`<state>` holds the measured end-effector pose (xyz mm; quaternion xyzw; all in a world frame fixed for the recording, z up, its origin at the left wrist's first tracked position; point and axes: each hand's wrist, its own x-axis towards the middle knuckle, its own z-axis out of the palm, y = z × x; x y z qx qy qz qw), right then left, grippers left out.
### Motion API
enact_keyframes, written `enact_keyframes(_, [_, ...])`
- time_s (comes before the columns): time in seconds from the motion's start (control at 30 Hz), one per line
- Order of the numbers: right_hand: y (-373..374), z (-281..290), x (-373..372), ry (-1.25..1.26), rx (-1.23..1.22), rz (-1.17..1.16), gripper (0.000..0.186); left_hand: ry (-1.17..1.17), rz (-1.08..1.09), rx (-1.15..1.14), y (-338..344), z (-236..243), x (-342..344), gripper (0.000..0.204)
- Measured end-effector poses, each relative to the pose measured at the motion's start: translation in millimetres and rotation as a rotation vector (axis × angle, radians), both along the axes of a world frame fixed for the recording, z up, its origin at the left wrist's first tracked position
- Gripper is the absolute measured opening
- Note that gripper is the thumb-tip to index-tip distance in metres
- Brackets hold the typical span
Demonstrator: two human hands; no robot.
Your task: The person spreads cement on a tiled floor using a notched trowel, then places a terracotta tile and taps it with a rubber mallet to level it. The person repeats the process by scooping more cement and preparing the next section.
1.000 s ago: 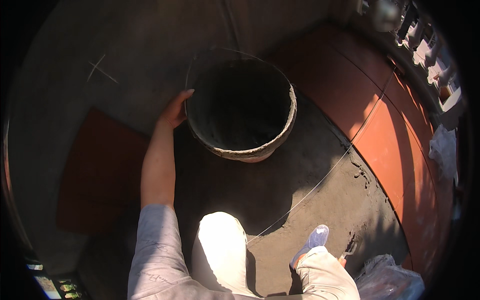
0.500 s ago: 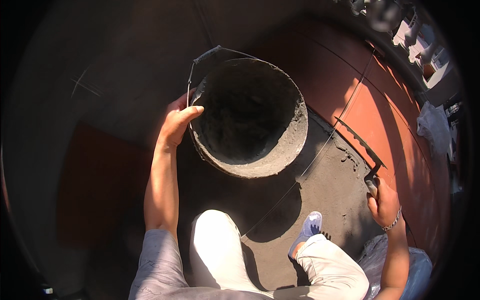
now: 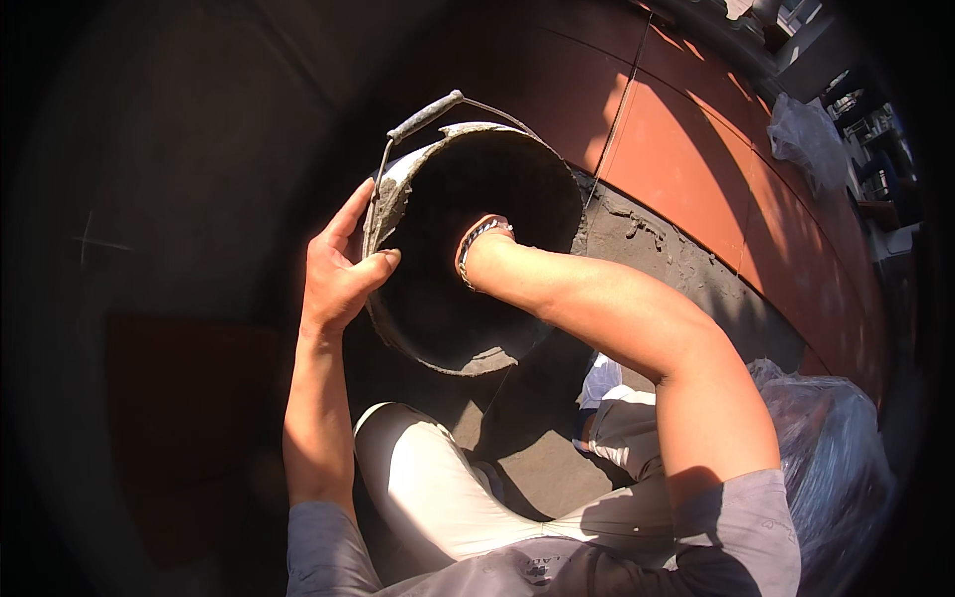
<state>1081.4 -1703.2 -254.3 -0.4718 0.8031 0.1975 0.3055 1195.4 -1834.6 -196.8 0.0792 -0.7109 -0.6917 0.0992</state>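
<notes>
My left hand (image 3: 343,274) grips the left rim of a mortar-crusted bucket (image 3: 477,360), thumb and fingers around its edge. The bucket's wire handle with a grey grip (image 3: 423,115) is raised above the opening. My right hand (image 3: 484,239) reaches deep into the bucket from the right, sunk past the bracelet at the wrist; its fingers and anything they hold are lost in the dark interior. Beneath and right of the bucket is rough grey mortar (image 3: 662,239).
Red-brown tiles (image 3: 676,139) run along the upper right, with crumpled plastic (image 3: 801,134) at their far edge. A plastic-wrapped bundle (image 3: 831,458) lies by my right side. A shaded tile (image 3: 189,418) is at left, a wall (image 3: 179,119) at upper left.
My right hand, seen holding a notched trowel at the right half a second ago, has moved left into the bucket. The bucket looks more tilted, and the view has shifted.
</notes>
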Motion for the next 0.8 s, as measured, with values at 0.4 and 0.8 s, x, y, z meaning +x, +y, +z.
enact_keyframes(0.4, [37.6,7.3,30.1,-0.034,0.203,0.143,0.035,0.038,-0.02,0.085,-0.4,-9.3,6.8,0.08])
enact_keyframes(0.8, [-8.9,-59.4,-22.4,0.118,0.105,0.105,0.029,0.037,-0.048,0.028,-8.1,-11.0,1.8,0.083])
